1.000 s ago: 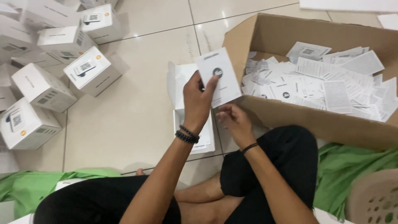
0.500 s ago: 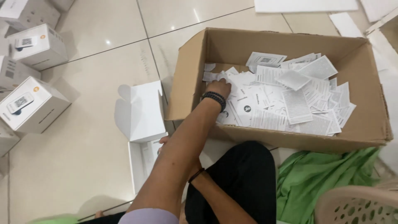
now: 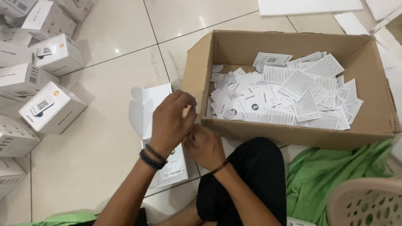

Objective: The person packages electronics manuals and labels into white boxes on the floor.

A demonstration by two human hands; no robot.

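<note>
My left hand (image 3: 171,121), with a beaded bracelet on the wrist, hovers over an open white carton (image 3: 147,104) on the floor. Its fingers are pinched on a small white piece that barely shows at the fingertips. My right hand (image 3: 206,147), with a thin dark wristband, is curled just below and touches the left hand's fingers; what it holds is hidden. A printed card lies in the carton's tray under my hands. Right of them stands a brown cardboard box (image 3: 293,130) filled with several white leaflets and cards (image 3: 289,90).
Several closed white product boxes (image 3: 50,109) are piled at the left on the tiled floor. Green cloth (image 3: 326,175) lies by my right knee beside a beige perforated basket (image 3: 368,205). White flat sheets (image 3: 310,5) lie beyond the cardboard box.
My left hand dropped a white card, reached into the cardboard box, then came back over the white carton and pinched shut. My right hand rose to meet it.
</note>
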